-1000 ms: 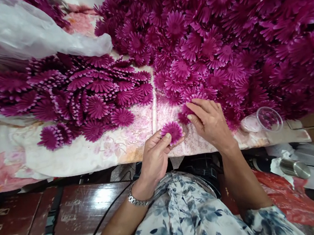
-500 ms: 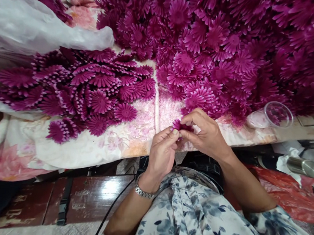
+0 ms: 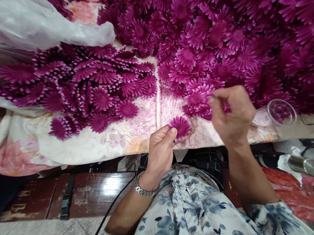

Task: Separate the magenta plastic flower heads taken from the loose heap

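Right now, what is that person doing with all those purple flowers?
A person in a flowered shirt sits at a cloth-covered table heaped with magenta fabric flower heads. The left hand pinches one flower head by its edge. The right hand is raised beside the big loose pile; whether it holds anything is hard to tell. Neater stacked flower heads lie to the left, and a clear plastic cup lies tipped on the right.

no readable text, labels or numbers
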Tool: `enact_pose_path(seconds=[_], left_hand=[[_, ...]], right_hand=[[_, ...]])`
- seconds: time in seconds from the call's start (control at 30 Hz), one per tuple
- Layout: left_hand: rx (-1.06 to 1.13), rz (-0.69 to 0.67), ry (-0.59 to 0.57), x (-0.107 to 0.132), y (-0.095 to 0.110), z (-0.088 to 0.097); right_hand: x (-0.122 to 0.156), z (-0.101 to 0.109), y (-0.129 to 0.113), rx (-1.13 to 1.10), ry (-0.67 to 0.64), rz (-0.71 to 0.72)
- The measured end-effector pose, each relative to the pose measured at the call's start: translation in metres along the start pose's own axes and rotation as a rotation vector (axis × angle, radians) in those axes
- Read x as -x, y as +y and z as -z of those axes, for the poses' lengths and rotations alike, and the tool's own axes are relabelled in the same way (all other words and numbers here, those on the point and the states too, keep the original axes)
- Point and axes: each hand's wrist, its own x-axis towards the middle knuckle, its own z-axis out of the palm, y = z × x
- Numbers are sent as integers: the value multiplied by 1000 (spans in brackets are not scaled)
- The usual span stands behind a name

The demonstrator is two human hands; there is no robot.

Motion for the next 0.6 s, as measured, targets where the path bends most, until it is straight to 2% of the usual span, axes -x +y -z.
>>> enact_pose_path(seconds=[0.07,0.13,0.27,0.33,0.6], left_hand=[[33,30,11,0,3,-1],[53,44,16,0,4,-2],[53,52,1,-1,3,-3],[27,61,-29,-1,2,-2],[-22,-31,-12,-1,1,-2]], right_hand=[[-8,5,8,219,28,5],[-8,6,8,237,-38,12],[9,-6,-13,-150,-350,101],[18,-13,-21,-272,-453,105],[22,-20,-29,-218,-353,146]])
